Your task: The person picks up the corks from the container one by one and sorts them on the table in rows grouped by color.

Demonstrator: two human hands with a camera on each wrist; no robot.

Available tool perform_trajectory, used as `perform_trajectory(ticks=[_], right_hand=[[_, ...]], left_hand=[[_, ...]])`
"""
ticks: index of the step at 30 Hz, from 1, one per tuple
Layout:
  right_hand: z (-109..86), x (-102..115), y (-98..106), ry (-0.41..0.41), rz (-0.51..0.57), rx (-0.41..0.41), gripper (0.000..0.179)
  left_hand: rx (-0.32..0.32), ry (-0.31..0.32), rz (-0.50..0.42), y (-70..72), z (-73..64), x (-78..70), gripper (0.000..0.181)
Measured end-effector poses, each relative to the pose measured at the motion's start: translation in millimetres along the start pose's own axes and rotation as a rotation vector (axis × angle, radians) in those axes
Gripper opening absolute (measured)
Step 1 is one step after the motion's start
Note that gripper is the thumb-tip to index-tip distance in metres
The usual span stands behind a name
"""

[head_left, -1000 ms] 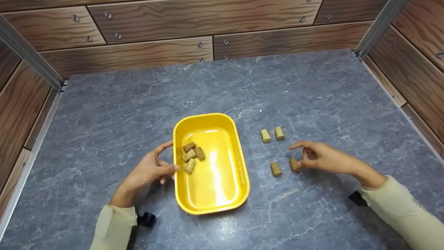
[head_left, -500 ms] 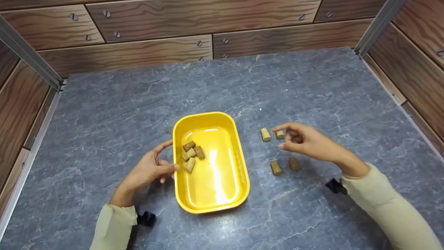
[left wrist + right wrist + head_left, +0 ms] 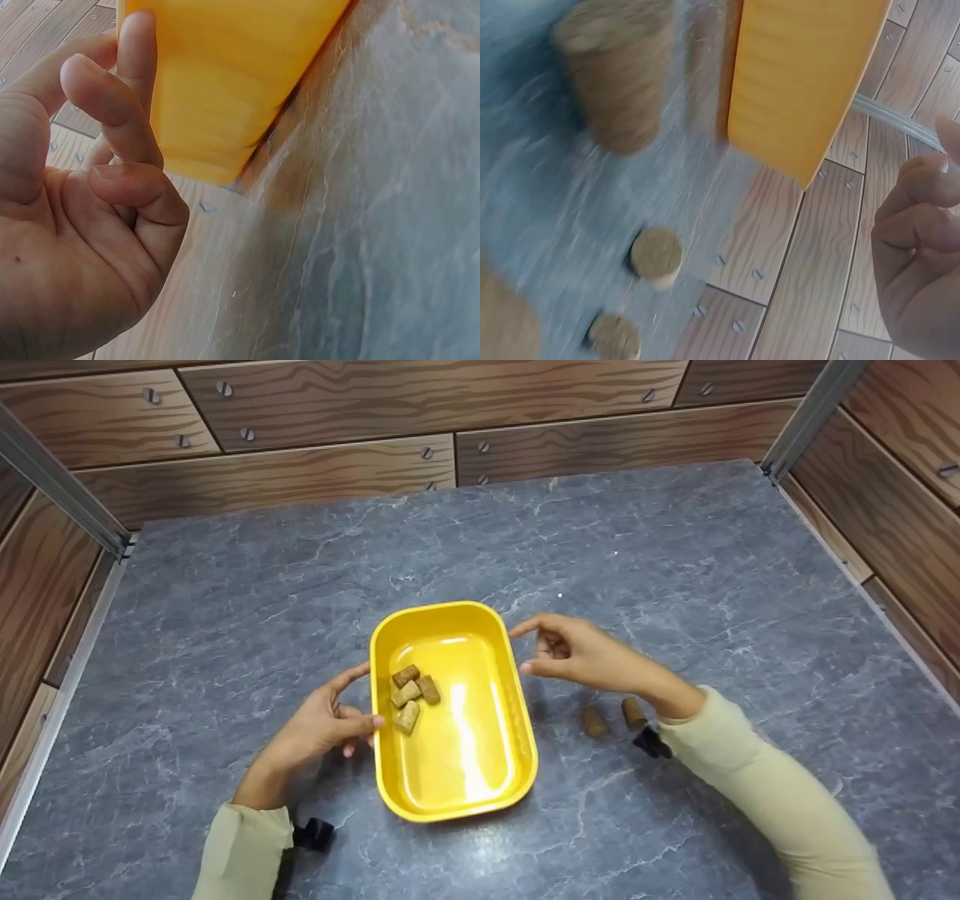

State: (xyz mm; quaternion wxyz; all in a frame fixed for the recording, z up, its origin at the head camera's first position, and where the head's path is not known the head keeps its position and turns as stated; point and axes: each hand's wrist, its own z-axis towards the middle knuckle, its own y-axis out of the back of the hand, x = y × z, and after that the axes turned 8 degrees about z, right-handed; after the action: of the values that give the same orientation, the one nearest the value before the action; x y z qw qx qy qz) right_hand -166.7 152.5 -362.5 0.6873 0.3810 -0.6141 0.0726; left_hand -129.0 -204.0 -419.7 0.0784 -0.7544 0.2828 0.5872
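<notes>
A yellow tray (image 3: 454, 780) lies on the table with several cork stoppers (image 3: 407, 694) grouped in its left part. My left hand (image 3: 319, 727) holds the tray's left side, thumb tip over the rim and index finger along the outer wall. Across the tray, my right hand (image 3: 581, 652) is at the right rim, index finger and thumb stretched toward it and the other fingers curled, with nothing in them. Two brown corks (image 3: 633, 712) lie below that hand. The right wrist view also shows two paler corks (image 3: 657, 256), which the hand hides in the head view.
The grey marbled tabletop (image 3: 300, 577) is bordered by wood-print panels (image 3: 262, 472) at the back and both sides. Metal posts (image 3: 817, 416) stand at the far corners. A black wrist device (image 3: 313, 834) hangs at the left sleeve.
My right hand has moved left, from beside the brown corks past the pale ones to the tray's right rim. The left hand and the tray stay put.
</notes>
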Motion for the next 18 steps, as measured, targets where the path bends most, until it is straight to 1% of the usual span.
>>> perform_trajectory(ticks=[3,7,12,15,18], right_hand=[[11.1,3.0,-8.2,0.019,-0.002,-0.004,0.043],[24.8,7.2,-21.5,0.043,-0.032,0.017,0.042],[38.1,12.8,-35.5,0.032,-0.087,0.069,0.041],[46.0,14.9,-41.9,0.025,-0.109,0.093,0.041],[54.9,15.6,-49.1,0.01,-0.16,0.118,0.042]], left_hand=[[0.018,-0.016,0.0,1.5,-0.3,0.0,0.084],[0.009,-0.009,0.007,1.3,-0.4,0.0,0.084],[-0.002,0.005,0.01,0.3,0.8,-0.4,0.084],[0.006,-0.002,0.006,0.7,1.1,0.0,0.086],[0.008,-0.003,-0.003,1.1,0.2,0.8,0.086]])
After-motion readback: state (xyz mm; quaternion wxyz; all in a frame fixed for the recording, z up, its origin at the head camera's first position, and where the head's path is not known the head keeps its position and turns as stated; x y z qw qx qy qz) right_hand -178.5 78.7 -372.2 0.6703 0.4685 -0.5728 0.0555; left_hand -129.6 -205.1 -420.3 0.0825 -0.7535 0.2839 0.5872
